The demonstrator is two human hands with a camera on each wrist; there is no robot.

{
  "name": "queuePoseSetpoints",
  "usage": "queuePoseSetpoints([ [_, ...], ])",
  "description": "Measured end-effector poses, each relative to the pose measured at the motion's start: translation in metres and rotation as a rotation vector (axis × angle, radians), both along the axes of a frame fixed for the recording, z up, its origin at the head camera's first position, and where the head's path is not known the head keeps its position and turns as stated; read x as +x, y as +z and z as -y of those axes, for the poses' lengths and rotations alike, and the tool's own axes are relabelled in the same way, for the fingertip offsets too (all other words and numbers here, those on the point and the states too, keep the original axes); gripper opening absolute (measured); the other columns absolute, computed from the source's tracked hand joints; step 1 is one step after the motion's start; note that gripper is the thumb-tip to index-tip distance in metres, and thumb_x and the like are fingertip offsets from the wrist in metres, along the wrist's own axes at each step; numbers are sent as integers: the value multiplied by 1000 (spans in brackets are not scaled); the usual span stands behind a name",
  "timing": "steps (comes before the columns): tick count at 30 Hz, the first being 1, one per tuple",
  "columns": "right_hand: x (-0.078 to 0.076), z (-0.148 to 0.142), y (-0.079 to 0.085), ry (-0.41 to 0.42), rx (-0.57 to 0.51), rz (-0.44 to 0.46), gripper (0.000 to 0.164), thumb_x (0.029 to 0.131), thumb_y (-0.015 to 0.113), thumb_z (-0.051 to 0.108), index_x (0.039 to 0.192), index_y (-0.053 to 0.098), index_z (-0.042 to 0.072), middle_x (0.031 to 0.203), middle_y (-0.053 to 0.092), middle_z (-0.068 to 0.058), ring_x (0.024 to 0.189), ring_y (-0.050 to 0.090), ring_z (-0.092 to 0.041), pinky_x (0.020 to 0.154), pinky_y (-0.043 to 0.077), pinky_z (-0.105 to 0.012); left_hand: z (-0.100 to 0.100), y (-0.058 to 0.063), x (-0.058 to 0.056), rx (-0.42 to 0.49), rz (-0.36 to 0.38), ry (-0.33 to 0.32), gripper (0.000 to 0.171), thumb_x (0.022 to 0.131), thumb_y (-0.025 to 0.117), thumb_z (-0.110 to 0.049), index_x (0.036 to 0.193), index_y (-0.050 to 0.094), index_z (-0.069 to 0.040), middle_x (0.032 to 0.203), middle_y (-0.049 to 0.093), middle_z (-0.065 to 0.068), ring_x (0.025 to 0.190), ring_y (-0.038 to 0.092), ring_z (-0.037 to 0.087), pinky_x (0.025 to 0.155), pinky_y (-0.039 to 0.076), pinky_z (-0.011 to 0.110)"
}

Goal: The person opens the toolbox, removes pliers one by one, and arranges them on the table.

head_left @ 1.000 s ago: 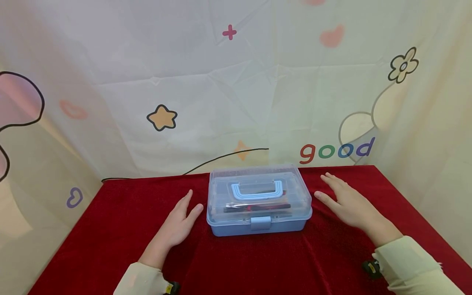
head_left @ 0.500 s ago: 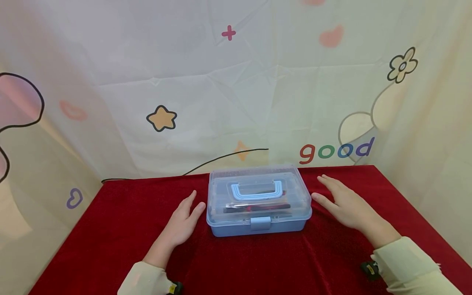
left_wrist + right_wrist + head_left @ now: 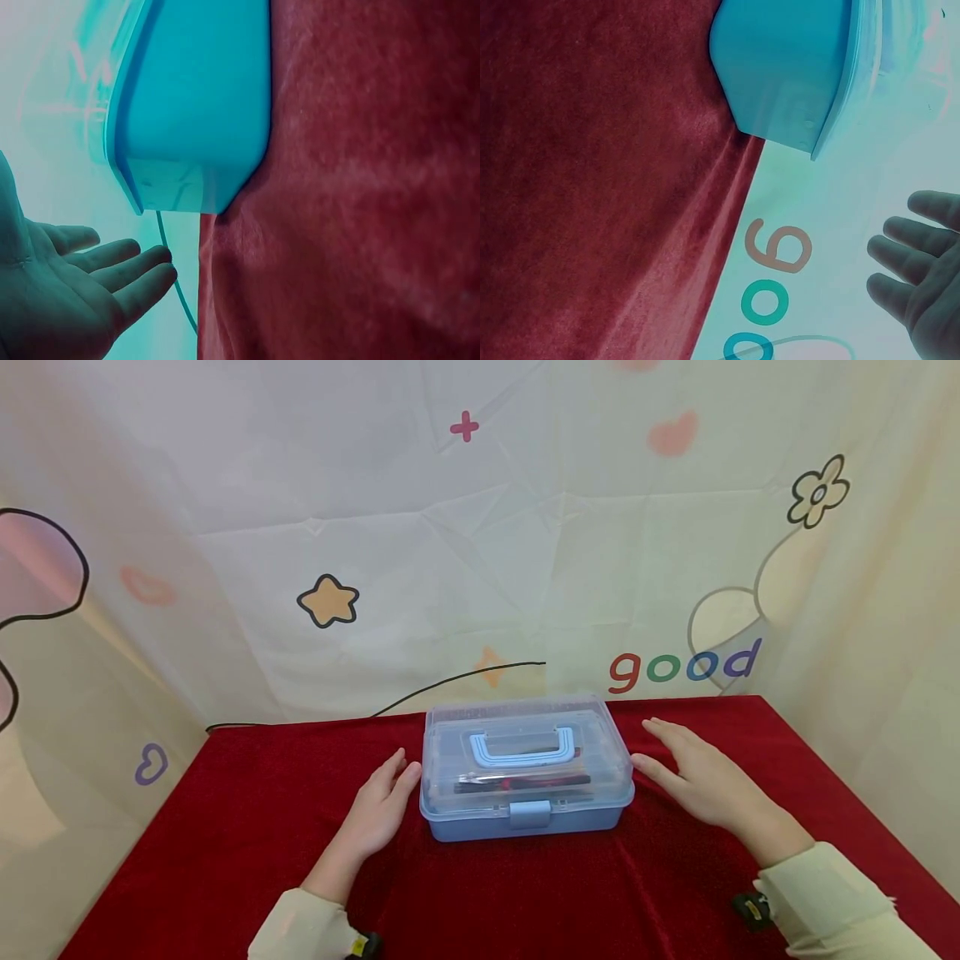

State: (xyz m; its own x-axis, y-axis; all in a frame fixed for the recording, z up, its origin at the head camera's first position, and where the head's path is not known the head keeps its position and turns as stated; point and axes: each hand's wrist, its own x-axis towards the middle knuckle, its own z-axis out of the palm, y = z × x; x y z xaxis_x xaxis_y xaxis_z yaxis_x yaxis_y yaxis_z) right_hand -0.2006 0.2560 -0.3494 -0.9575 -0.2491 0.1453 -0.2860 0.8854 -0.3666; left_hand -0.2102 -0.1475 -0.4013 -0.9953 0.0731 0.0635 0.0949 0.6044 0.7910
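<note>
A blue plastic storage box (image 3: pixel 465 829) with a clear lid stands on the red cloth, its front latch (image 3: pixel 530 814) down and its light blue handle (image 3: pixel 523 758) folded flat. Through the lid show some dark and red pen-like items, too blurred to name. Beside the box's left end is my left hand (image 3: pixel 378 810), fingers straight and thumb tip very near the lid's edge; whether it touches I cannot tell. On the opposite side, my right hand (image 3: pixel 708 777) holds nothing, its fingers extended and its thumb close to the right edge. Both wrist views show relaxed fingers apart from the box (image 3: pixel 202 82).
Dark red velvet cloth (image 3: pixel 517 902) covers the table, with creases near the box. Behind it hangs a pale curtain (image 3: pixel 420 568) printed with a star, hearts, a flower and the word "good". Pale curtain also hangs at both sides.
My left hand has moved right, closer to the box. My right hand has shifted slightly left toward it. The box has not visibly moved.
</note>
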Motion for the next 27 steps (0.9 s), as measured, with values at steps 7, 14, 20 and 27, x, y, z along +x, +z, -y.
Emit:
queuePoseSetpoints([
  [7,1,4,2,-3,7,8,76,91,47,55,144,35,1,145,37,-25,132,35,-45,105,30,-64,-5,0,-4,36,23,47,78,93,35,-61,147,31,-5,146,42,17,135,40,34,110,32,54],
  [14,2,6,3,8,8,-10,74,91,48,54,142,38,1,143,41,-24,131,37,-44,104,32,-62,-13,2,-7,58,42,80,80,92,36,-62,144,35,-2,144,44,19,133,43,35,109,34,53],
  [20,3,7,4,12,14,-20,74,91,48,54,142,39,2,143,42,-23,131,38,-42,105,33,-61,-19,6,-8,102,83,84,80,91,41,-60,144,35,0,143,45,20,130,46,35,106,38,53],
  [27,4,10,5,16,19,-25,74,90,49,54,141,40,2,142,43,-23,131,39,-42,103,34,-62,-21,7,-10,194,116,70,77,91,45,-56,143,35,1,142,45,20,125,51,34,99,46,48],
])
